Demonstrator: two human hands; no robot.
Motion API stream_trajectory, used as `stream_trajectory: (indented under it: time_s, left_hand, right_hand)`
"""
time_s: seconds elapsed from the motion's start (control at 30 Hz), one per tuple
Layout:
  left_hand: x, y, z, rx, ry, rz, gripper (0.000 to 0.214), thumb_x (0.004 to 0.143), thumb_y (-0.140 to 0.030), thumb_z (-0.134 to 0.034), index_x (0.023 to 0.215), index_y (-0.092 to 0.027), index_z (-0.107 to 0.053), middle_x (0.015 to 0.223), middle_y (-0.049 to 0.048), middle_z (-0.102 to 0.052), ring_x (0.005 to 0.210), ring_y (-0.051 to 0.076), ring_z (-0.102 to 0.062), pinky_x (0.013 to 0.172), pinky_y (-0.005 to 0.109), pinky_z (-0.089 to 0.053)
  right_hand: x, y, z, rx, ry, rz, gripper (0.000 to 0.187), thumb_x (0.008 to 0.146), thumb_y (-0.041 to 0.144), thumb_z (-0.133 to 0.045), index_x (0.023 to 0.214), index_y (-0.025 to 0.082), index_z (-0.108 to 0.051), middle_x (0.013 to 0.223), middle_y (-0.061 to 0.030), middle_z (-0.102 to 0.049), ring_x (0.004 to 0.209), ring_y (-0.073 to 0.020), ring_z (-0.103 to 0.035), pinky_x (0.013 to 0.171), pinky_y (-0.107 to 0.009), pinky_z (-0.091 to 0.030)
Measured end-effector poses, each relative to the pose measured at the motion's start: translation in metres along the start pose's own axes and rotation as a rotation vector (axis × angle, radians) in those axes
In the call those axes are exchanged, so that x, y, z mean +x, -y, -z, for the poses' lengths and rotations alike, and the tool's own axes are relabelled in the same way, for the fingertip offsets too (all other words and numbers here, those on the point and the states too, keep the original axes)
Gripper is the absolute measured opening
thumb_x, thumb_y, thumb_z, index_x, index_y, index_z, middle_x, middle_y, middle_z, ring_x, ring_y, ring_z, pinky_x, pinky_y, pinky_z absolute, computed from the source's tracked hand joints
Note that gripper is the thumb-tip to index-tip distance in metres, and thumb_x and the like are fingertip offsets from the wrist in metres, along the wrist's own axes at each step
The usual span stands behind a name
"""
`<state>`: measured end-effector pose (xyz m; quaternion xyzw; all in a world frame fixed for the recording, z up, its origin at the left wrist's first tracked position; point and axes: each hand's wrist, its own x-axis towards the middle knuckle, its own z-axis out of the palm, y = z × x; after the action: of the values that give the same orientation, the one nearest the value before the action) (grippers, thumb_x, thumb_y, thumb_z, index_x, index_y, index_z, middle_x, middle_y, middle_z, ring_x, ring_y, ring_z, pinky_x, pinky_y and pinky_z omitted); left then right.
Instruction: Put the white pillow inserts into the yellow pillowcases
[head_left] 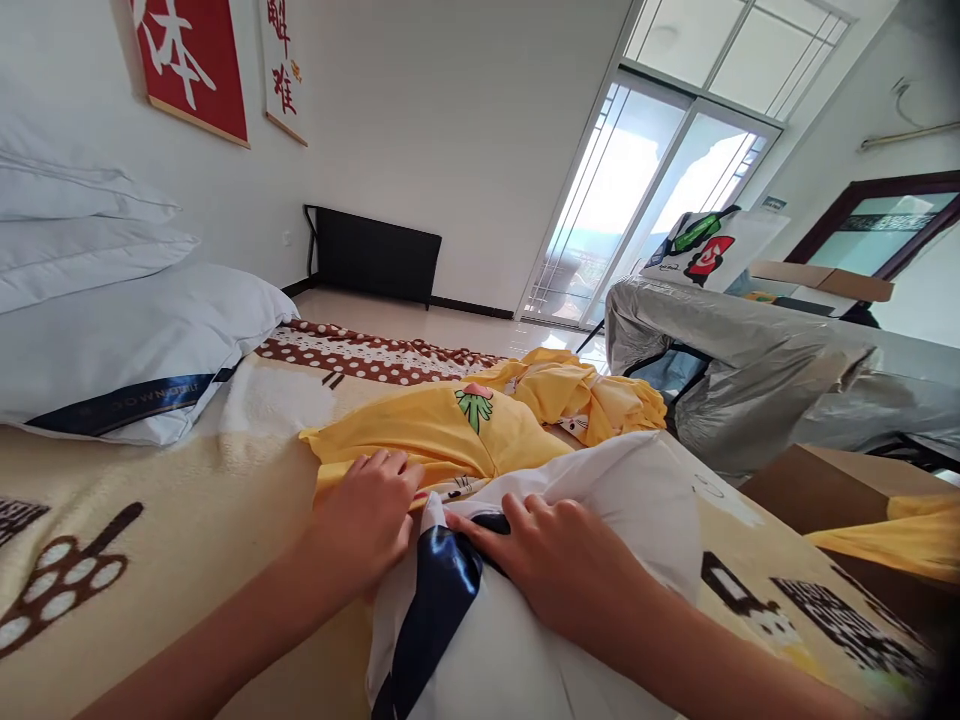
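Note:
A white pillow with a shiny navy band lies in front of me, its near end toward my body. Its far end meets a yellow pillowcase printed with a green-leafed motif and whiskers. My left hand is closed on the near edge of the pillowcase, close to the pillow's corner. With bent fingers my right hand grips the white pillow beside the navy band, its thumb pointing at that corner. How much of the pillow lies inside the pillowcase is hidden.
More yellow cloth lies bunched beyond the pillowcase. White pillows are stacked at left on the patterned cream blanket. At right stand a cardboard box with yellow fabric and a plastic-covered table bearing a bag.

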<state>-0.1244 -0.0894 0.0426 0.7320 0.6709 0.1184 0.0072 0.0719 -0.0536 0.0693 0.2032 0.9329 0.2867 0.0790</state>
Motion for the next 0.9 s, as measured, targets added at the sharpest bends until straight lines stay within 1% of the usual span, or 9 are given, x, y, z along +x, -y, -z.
stream_trajectory:
  time_s: [0.1,0.2,0.33,0.4,0.5,0.6,0.73,0.83,0.9]
  left_hand:
    - [-0.001,0.005,-0.001,-0.019,-0.09,0.107,0.022,0.081,-0.011,-0.04,0.087,-0.017,-0.06,0.089,0.0079,-0.063,0.088,0.024,-0.059,0.075,0.036,-0.045]
    - [0.007,0.004,-0.007,-0.033,-0.173,0.12,0.023,0.083,-0.014,-0.039,0.091,-0.018,-0.06,0.091,0.008,-0.066,0.087,0.024,-0.062,0.07,0.033,-0.044]
    - [0.015,-0.006,-0.008,-0.229,-0.251,0.153,0.017,0.083,-0.02,-0.043,0.088,-0.019,-0.06,0.081,0.0039,-0.068,0.076,0.019,-0.062,0.066,0.029,-0.041]
    - [0.013,-0.014,-0.005,-0.27,-0.264,0.143,0.014,0.083,-0.02,-0.044,0.085,-0.018,-0.058,0.076,0.0028,-0.066,0.071,0.018,-0.061,0.064,0.028,-0.04]
    - [0.007,-0.027,0.002,-0.214,-0.259,0.068,0.015,0.083,-0.017,-0.042,0.083,-0.018,-0.057,0.079,0.0039,-0.066,0.076,0.02,-0.061,0.067,0.03,-0.041]
    - [0.002,-0.041,0.009,-0.108,-0.234,0.023,0.016,0.083,-0.016,-0.042,0.085,-0.018,-0.058,0.082,0.0059,-0.066,0.08,0.023,-0.061,0.069,0.032,-0.041]
    - [0.006,-0.057,0.014,-0.018,-0.234,-0.042,0.016,0.083,-0.014,-0.042,0.087,-0.018,-0.058,0.079,0.0063,-0.064,0.076,0.023,-0.06,0.066,0.032,-0.04]
    - [0.013,-0.07,0.015,0.052,-0.259,-0.043,0.016,0.082,-0.011,-0.042,0.085,-0.017,-0.057,0.076,0.0066,-0.061,0.072,0.022,-0.057,0.065,0.033,-0.04]
    - [0.017,-0.081,0.013,0.132,-0.314,-0.017,0.02,0.082,-0.008,-0.039,0.085,-0.016,-0.057,0.078,0.0088,-0.06,0.074,0.024,-0.056,0.067,0.036,-0.04]
  right_hand:
    - [0.01,0.011,0.006,0.002,-0.011,0.01,0.049,0.088,0.02,-0.045,0.136,0.029,-0.04,0.079,-0.0087,-0.063,0.059,-0.0185,-0.057,0.045,-0.026,-0.025]
    - [0.018,0.013,0.009,0.018,-0.034,0.002,0.04,0.09,0.02,-0.043,0.129,0.026,-0.048,0.077,-0.0091,-0.063,0.061,-0.0194,-0.058,0.047,-0.027,-0.028]
    - [0.027,0.001,0.01,0.04,-0.037,-0.032,0.031,0.091,0.019,-0.041,0.117,0.03,-0.056,0.079,-0.0074,-0.064,0.064,-0.0194,-0.061,0.048,-0.026,-0.03]
    - [0.028,-0.007,0.008,0.057,-0.019,-0.065,0.027,0.092,0.02,-0.039,0.109,0.028,-0.06,0.078,-0.007,-0.064,0.064,-0.0192,-0.062,0.049,-0.026,-0.031]
    - [0.026,-0.019,0.004,0.083,0.014,-0.116,0.027,0.093,0.021,-0.038,0.099,0.026,-0.064,0.078,-0.0071,-0.064,0.066,-0.0193,-0.063,0.05,-0.025,-0.034]
    - [0.019,-0.028,-0.003,0.092,0.063,-0.208,0.024,0.091,0.019,-0.041,0.092,0.022,-0.065,0.08,-0.0076,-0.064,0.068,-0.0194,-0.065,0.052,-0.025,-0.036]
    - [0.009,-0.04,-0.013,0.083,0.101,-0.33,0.023,0.09,0.016,-0.041,0.091,0.019,-0.064,0.084,-0.0091,-0.063,0.072,-0.02,-0.065,0.053,-0.025,-0.038]
    - [0.005,-0.048,-0.019,0.088,0.093,-0.384,0.024,0.09,0.014,-0.04,0.092,0.019,-0.064,0.087,-0.0096,-0.063,0.074,-0.0202,-0.064,0.054,-0.025,-0.037]
    - [0.003,-0.05,-0.022,0.089,0.076,-0.428,0.024,0.089,0.013,-0.041,0.092,0.019,-0.064,0.088,-0.01,-0.063,0.076,-0.0207,-0.063,0.054,-0.026,-0.036]
